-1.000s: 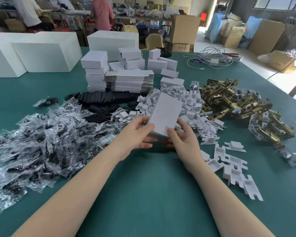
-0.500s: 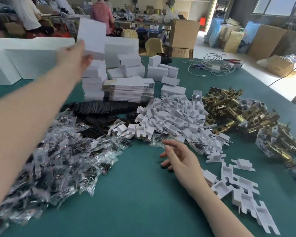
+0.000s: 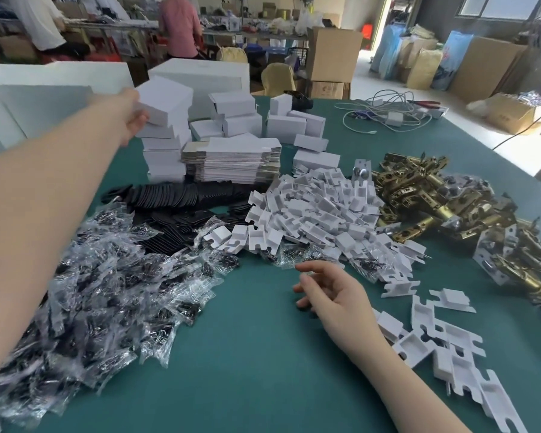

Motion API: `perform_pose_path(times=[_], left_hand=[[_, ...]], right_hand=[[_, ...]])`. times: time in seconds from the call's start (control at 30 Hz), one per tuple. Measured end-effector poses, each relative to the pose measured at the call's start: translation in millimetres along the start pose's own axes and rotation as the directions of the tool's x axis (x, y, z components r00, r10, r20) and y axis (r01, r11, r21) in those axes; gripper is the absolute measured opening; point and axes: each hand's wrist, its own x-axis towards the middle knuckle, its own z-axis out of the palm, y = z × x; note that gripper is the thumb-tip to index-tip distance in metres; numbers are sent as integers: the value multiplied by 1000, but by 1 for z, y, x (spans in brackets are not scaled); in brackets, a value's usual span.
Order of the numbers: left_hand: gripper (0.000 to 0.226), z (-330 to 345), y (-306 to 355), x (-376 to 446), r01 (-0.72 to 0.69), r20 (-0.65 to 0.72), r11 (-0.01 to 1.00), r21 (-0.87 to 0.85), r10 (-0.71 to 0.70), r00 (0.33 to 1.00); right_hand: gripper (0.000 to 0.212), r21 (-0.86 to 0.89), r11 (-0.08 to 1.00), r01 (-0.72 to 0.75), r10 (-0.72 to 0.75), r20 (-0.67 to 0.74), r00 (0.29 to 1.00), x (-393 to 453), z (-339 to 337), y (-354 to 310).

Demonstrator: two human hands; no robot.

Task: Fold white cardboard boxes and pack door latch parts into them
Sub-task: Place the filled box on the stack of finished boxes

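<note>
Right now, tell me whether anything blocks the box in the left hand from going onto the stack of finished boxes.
Nothing visible does. The left hand holds the white box directly above the stack of finished boxes, whose top shows nothing else on it. The right hand hangs low over the green table, well clear.

Bare green counter (image 3: 247,354) lies open in front, between the bags (image 3: 91,292) on the left and the white inserts (image 3: 444,348) on the right. Farther back the way is walled: black plates (image 3: 181,198), insert heap (image 3: 319,214), brass latches (image 3: 444,201) (all touching), with box stacks (image 3: 166,151) behind.
</note>
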Motion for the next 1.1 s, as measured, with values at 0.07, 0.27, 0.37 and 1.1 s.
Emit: perform_pose_path(times=[0.07, 0.27, 0.37, 1.1], left_hand=[[17, 4, -3, -8, 14, 12, 1000, 14, -15, 1000], [35, 15, -4, -36, -211, -272, 895, 393, 332, 903], [37, 34, -17, -57, -596, -13, 458, 660, 799, 601], [33, 54, -18, -133, -861, 273, 197, 469, 895, 354]], right_hand=[[20, 2, 1000, -3, 3, 2, 1000, 0, -1, 0], [20, -7, 1000, -3, 3, 4, 1000, 0, 1, 0], [24, -10, 1000, 0, 0, 0, 1000, 0, 1, 1], [26, -45, 999, 24, -23, 11, 1000, 3, -3, 5]])
